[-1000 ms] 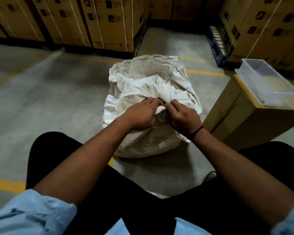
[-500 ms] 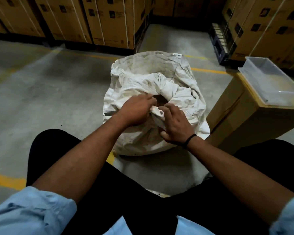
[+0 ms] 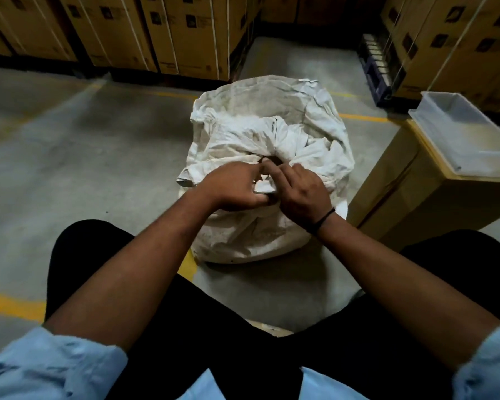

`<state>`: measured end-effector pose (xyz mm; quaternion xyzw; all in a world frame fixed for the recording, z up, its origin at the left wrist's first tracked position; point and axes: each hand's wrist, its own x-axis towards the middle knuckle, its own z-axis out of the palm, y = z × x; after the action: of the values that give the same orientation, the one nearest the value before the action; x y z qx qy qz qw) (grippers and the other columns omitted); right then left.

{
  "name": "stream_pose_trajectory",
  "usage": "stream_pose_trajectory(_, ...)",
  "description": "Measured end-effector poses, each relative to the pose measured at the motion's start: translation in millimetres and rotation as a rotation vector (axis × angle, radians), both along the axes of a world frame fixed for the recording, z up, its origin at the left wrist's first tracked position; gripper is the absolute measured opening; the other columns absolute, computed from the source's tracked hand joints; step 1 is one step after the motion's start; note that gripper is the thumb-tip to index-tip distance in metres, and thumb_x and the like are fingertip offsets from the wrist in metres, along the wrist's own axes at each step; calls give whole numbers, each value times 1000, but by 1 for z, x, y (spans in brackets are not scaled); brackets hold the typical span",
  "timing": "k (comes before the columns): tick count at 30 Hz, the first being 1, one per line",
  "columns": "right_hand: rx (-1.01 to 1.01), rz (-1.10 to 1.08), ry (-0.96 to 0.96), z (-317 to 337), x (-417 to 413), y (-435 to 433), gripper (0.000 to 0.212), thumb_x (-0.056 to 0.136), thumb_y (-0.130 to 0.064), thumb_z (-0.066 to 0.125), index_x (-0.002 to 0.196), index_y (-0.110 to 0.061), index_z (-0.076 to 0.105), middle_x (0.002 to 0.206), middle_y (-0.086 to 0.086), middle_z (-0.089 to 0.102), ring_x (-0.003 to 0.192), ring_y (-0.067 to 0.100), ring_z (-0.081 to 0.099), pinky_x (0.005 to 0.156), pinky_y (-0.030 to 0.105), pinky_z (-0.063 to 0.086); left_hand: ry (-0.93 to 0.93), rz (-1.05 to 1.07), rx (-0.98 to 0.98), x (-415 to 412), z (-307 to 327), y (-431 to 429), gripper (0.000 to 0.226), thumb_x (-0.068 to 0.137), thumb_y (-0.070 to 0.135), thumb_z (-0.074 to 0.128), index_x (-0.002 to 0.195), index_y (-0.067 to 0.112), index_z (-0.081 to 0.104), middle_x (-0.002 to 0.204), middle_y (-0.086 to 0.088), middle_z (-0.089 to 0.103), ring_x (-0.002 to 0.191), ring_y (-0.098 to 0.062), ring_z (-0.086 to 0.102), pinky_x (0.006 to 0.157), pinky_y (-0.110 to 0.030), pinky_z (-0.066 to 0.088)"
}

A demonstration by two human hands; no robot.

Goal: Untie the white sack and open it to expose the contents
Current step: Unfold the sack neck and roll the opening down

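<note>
A crumpled white sack stands on the concrete floor between my knees. Its top is bunched into folds at the near side. My left hand and my right hand meet at that bunched neck, each pinching a piece of the white fabric between thumb and fingers. A small dark gap shows in the folds just beyond my fingertips. What is inside the sack is hidden. A black band sits on my right wrist.
A cardboard box stands right of the sack with a clear plastic tray on top. Stacked cartons line the back, and more cartons fill the right. Yellow floor lines cross the concrete.
My right hand has risen from the sack's near side and closed in next to the left. Both hands now grip the fabric close together; the dark gap looks smaller.
</note>
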<state>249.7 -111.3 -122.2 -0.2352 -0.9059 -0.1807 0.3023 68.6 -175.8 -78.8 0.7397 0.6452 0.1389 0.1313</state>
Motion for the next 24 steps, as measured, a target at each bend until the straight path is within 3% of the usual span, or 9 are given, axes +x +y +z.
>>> stream_pose_trajectory(3,-114,23,-24,-1,-4,-3,53,94,-8,33,145,-3,45,99,14,60,76,33,52,62,46,45,254,24,32,-1,-2,0,55,85,33,59,139,25,56,131,-2,66,116,-28,63,92,-41,52)
stream_pose_trajectory(6,-249,85,-98,1,6,-1,76,87,-32,53,153,-3,28,125,16,55,100,32,54,84,45,47,358,-6,127,6,-5,-2,55,90,23,46,143,11,49,137,-9,58,116,-33,58,89,-44,45)
stream_pose_trajectory(9,-304,69,-113,-1,16,2,93,82,-49,60,155,-6,23,139,14,50,115,30,52,96,41,44,376,3,318,3,-5,-4,47,88,23,36,128,11,59,121,-9,62,103,-34,57,81,-44,41)
stream_pose_trajectory(11,-353,-7,-51,-5,19,9,88,72,-35,64,150,-6,35,128,14,57,108,34,56,90,44,46,402,30,380,-1,-6,-4,47,86,25,30,119,11,61,116,-9,63,102,-34,56,82,-45,42)
stream_pose_trajectory(14,-245,-87,8,-11,24,18,64,71,-18,63,132,-7,51,107,17,62,89,39,60,70,44,47,449,17,217,3,-8,-3,47,82,27,55,127,15,51,125,-7,54,114,-31,49,94,-45,38)
stream_pose_trajectory(16,-98,-115,81,-10,26,19,45,80,-13,64,123,-10,51,104,17,61,83,37,57,63,45,45,327,6,144,6,-12,-3,59,80,52,59,129,20,46,125,-4,51,115,-27,48,99,-45,37)
stream_pose_trajectory(19,13,-137,181,-6,18,13,29,89,-22,65,115,-14,59,119,11,62,93,32,56,67,41,41,190,36,269,9,-10,-1,74,85,83,38,129,24,50,124,0,56,115,-23,50,106,-46,37)
stream_pose_trajectory(21,-21,-157,214,-4,7,6,24,90,-21,60,113,-15,64,126,5,63,100,29,60,74,41,40,160,29,359,8,-3,1,67,89,77,41,130,26,55,123,2,64,115,-23,56,103,-43,40)
stream_pose_trajectory(24,-30,-136,205,-7,0,2,26,86,-14,59,112,-16,63,117,2,67,93,27,64,77,41,40,152,-44,332,8,3,3,46,91,58,55,121,25,63,108,1,72,100,-24,66,81,-35,45)
